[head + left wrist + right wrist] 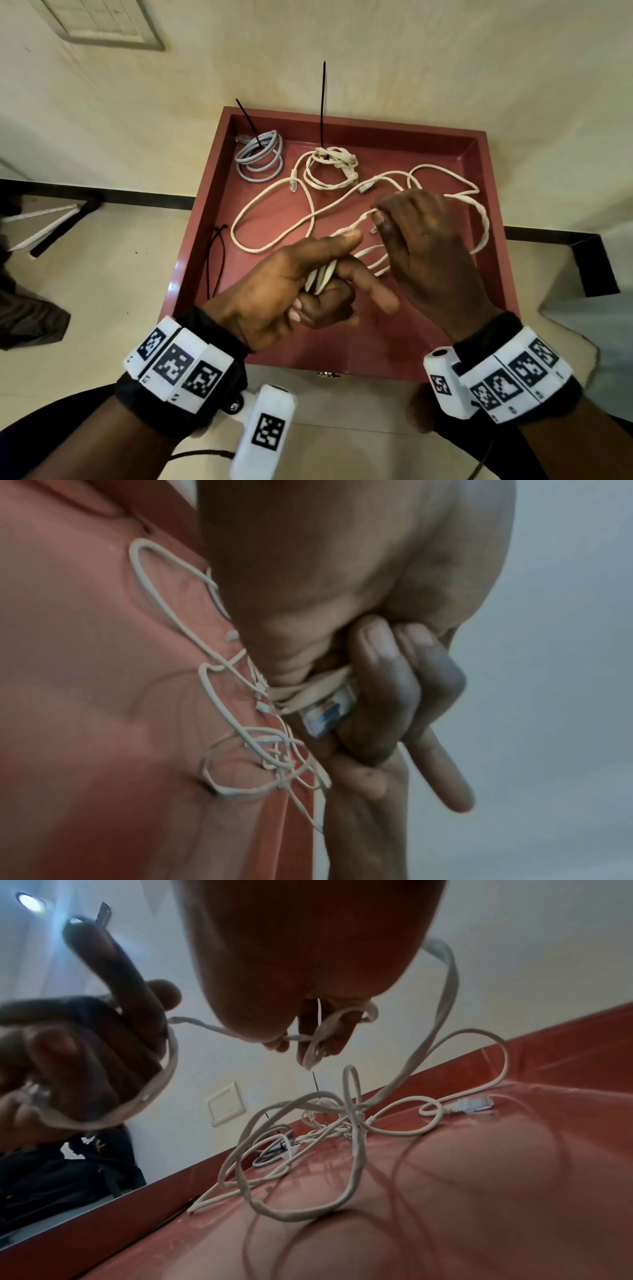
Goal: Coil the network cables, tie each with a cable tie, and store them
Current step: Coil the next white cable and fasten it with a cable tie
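A red tray (359,121) lies below my hands. My left hand (327,272) grips several loops of a flat white cable (483,222), index finger sticking out; in the left wrist view its curled fingers (394,696) also hold the cable's plug (329,715). My right hand (378,215) pinches the same flat cable just above, and the cable arcs round to the right. A loose round white cable (274,202) sprawls across the tray. At the back sit a grey coil (260,154) and a white coil (329,164), each tied with a black cable tie.
Loose black cable ties (215,257) lie by the tray's left wall. A dark bag (20,308) sits on the floor at far left. A wall switch plate (226,1104) shows behind the tray in the right wrist view.
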